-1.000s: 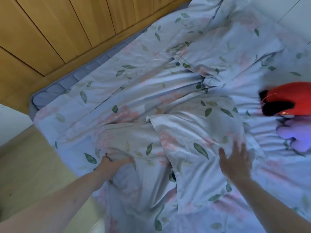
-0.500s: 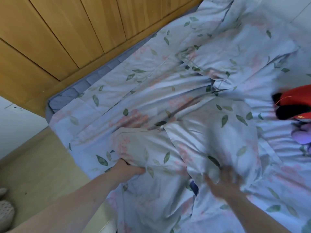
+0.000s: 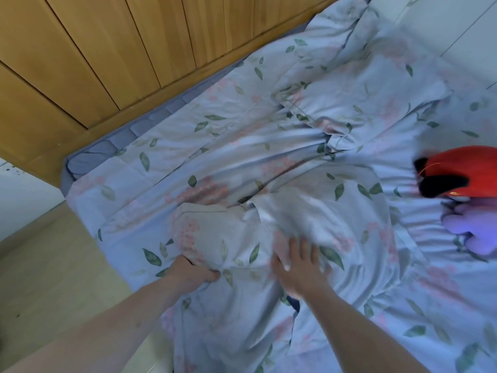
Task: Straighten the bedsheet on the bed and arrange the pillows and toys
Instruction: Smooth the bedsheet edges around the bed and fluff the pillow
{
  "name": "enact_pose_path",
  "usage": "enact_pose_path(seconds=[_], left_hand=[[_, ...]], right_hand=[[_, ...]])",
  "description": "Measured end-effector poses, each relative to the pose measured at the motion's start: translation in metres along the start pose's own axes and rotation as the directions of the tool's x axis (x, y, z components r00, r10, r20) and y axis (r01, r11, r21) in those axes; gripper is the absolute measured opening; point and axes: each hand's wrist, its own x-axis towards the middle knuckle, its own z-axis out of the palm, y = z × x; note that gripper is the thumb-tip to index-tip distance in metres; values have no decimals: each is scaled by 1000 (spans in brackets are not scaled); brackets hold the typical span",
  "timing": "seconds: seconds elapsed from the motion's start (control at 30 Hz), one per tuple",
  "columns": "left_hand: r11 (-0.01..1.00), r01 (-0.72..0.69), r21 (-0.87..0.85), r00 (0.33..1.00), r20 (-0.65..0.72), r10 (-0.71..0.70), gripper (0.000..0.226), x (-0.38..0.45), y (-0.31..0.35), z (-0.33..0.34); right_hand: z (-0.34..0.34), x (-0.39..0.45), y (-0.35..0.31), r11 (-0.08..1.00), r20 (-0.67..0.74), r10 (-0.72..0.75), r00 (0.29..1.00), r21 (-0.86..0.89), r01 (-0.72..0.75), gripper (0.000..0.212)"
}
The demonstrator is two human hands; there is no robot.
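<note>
The head view looks down on a bed whose leaf-and-blossom bedsheet [image 3: 269,146] lies rumpled, with long ridges running from the near corner toward the middle and a strip of blue-grey mattress [image 3: 113,149] showing bare along the wooden wall panelling [image 3: 107,49]. The left hand [image 3: 192,274] is at the bed's near edge, its fingers curled under and pinching the hem of a pillow [image 3: 215,232] in the same print, which lies on the sheet just inside that edge. The right hand [image 3: 301,265] lies flat with fingers spread and straight, pressing the cloth beside the pillow where a second pillow [image 3: 336,211] bulges under it; its outline is blurred. Farther up the bed a third pillow [image 3: 363,84] rests near the wall. At the right edge a red plush toy [image 3: 462,173] with black parts sits touching a purple plush toy [image 3: 473,227], both on the sheet and well apart from the hands. The cotton looks thin, light and limp, so I judge it will bunch rather than slide if pushed; it should be taken at hems and corners and drawn taut. The pillows seem soft and light, best held by a corner or seam as the left grip does. The plush toys should tolerate any hold.
</note>
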Motion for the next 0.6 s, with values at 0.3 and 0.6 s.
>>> enact_pose_path(seconds=[0.3, 0.6], left_hand=[[947, -309, -89, 950, -68, 303, 23, -82, 40, 10], [222, -931, 289, 235, 12, 972, 39, -253, 119, 45]], right_hand=[[-82, -67, 118, 815, 301, 418, 857, 293, -500, 105], [-248, -150, 71, 143, 162, 85, 983, 974, -173, 99]])
